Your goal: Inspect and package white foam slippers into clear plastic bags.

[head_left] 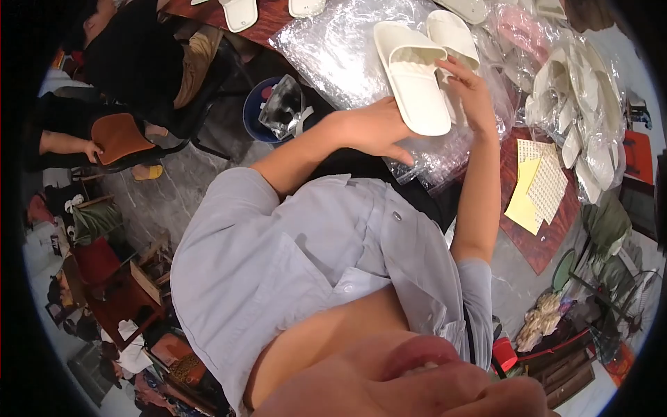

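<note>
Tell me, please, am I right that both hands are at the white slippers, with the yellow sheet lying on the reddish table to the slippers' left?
The side is wrong: the head view shows the yellow sheet lying on the reddish table to the right of the white slippers. The rest stands: the left hand and right hand are both at them.

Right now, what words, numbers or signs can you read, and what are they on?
Nothing here is clear enough to quote.
Patterned sheets: rows of tiny marks, too small to read.
Leftmost slipper at the top edge: a small mark, too small to read.
Cream slipper by the left hand: no writing that I can see.
</note>
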Demonstrator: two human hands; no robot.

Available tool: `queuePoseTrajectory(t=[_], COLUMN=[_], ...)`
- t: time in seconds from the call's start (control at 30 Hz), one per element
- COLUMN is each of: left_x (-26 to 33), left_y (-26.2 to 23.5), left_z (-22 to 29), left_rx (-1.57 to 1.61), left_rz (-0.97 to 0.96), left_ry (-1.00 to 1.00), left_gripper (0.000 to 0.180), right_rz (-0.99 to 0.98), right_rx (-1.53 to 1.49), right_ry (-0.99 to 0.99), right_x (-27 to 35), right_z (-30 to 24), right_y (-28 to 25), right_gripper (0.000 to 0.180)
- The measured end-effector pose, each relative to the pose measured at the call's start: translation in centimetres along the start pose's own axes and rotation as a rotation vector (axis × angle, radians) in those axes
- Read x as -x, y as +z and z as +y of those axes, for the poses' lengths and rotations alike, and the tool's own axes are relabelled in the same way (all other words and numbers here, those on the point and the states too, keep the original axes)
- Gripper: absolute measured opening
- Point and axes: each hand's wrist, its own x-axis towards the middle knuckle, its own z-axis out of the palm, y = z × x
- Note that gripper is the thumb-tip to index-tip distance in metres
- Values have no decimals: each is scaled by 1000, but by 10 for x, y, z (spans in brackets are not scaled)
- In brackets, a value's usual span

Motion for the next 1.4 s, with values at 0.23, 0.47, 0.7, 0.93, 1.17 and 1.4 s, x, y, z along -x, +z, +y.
queuePoseTrajectory(t=[0.23, 0.47, 0.7, 0.93, 1.17, 1.4], left_x=[-4, -49, -106, -84, -83, -85], left_y=[-72, -51, -1, 49, 59, 48], left_z=[5, -50, -106, -115, -101, -104], left_rx=[945, 324, -360, -207, -250, -206], left_rz=[-608, -56, 142, 77, 74, 63], left_ry=[157, -185, -218, -301, -368, -409], left_gripper=[55, 44, 52, 52, 53, 53], right_rz=[354, 348, 266, 238, 261, 257], right_rx=[-168, 245, 524, 508, 489, 451], right_ry=[23, 61, -88, -149, -77, -114], right_x=[28, 38, -2, 1, 12, 2], right_z=[0, 19, 3, 35, 22, 26], right_y=[-29, -29, -24, -6, -4, -4], right_gripper=[26, 19, 17, 29, 14, 10])
